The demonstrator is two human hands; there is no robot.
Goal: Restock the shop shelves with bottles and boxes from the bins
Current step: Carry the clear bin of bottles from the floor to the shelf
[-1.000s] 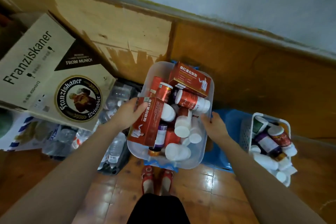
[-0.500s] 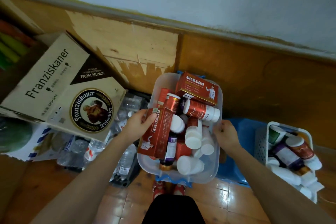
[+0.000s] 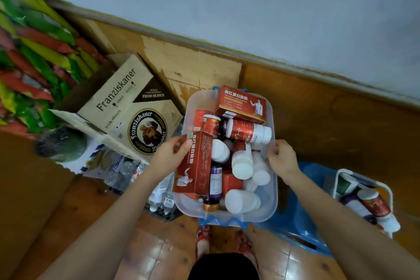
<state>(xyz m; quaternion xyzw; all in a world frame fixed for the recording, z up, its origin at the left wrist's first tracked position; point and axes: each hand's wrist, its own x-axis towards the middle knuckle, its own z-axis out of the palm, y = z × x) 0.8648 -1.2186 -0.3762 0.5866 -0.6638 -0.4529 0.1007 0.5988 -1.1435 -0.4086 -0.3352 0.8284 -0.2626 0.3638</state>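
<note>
The big brown beer carton [image 3: 127,116] sits on the floor to our left. Right beside it we hold the clear bin [image 3: 271,207]. It is full of red boxes and bottles with white caps. A white basket [image 3: 389,191] with more bottles sits off to our right. In the bin, a long red box [image 3: 195,166] leans on the left edge. A red bottle [image 3: 247,131] lies on top. Our left hand [image 3: 167,158] grips the bin's left edge, with the thumb pressed on the long red box. Our right hand [image 3: 281,159] has its fingers [image 3: 276,147] curled over the right edge.
</note>
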